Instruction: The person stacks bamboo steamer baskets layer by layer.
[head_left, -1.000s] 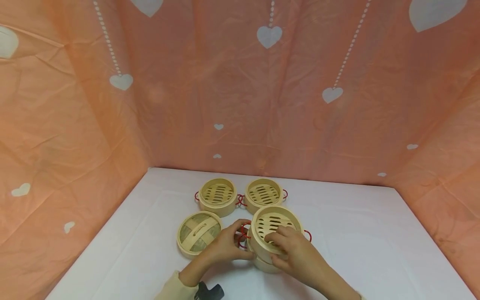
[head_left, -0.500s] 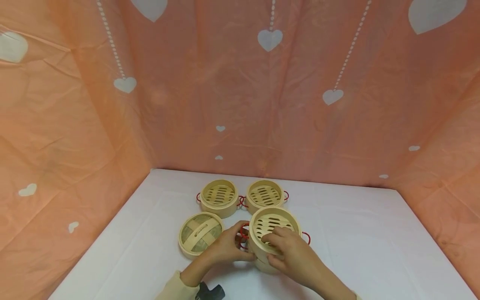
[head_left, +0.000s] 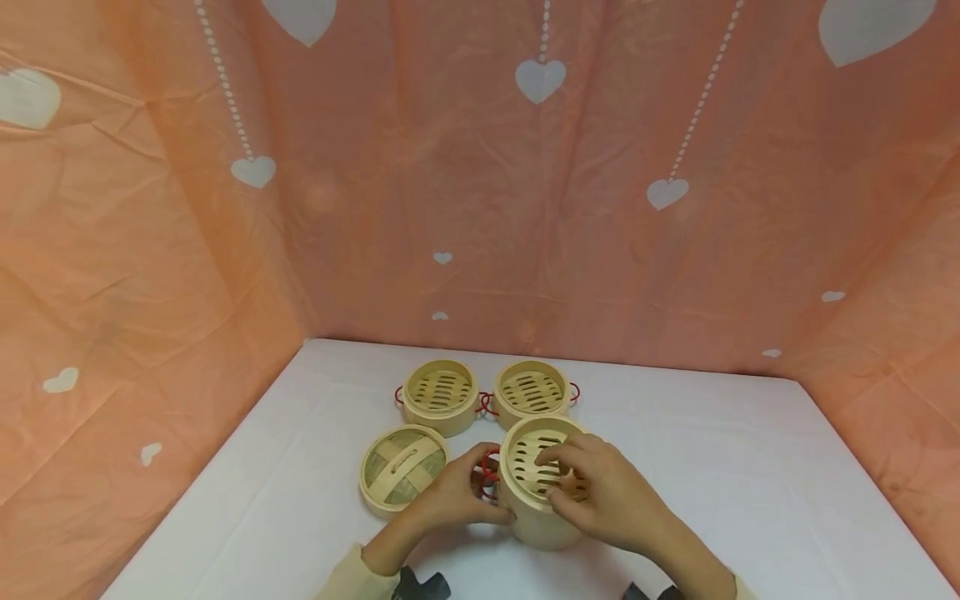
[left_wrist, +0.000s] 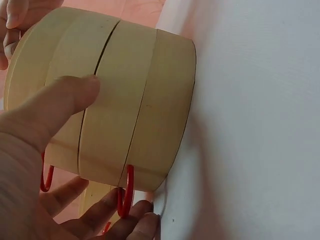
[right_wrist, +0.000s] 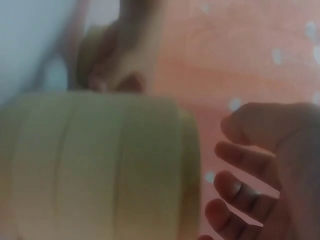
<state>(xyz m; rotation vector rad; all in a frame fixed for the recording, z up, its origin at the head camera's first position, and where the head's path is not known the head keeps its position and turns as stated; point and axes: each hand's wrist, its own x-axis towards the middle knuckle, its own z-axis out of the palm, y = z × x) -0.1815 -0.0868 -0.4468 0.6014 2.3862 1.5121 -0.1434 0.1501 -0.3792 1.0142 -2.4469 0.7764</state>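
Two bamboo steamer baskets stand stacked on the white table, the upper basket (head_left: 517,487) squarely over the lower basket (head_left: 551,536). Red loop handles stick out at their left. My left hand (head_left: 457,492) grips the stack's left side. In the left wrist view its thumb presses at the seam between the tiers, and its fingers reach round behind by the red handles (left_wrist: 126,192). My right hand (head_left: 611,496) hovers over the slatted top, fingers loosely bent and holding nothing. The right wrist view, blurred, shows these fingertips (right_wrist: 230,185) apart from the basket rim (right_wrist: 190,175).
A round woven bamboo lid (head_left: 386,483) with a small handle lies left of the stack. Behind stand two more steamer baskets, one at the left (head_left: 441,423) and one at the right (head_left: 513,417), handles meeting. A peach curtain with white hearts (head_left: 540,81) walls the table.
The upper basket, earlier sitting askew over the lower one, has come down level and lined up with it. My right hand has let go of its rim and lifted slightly rightward. The left stays put.
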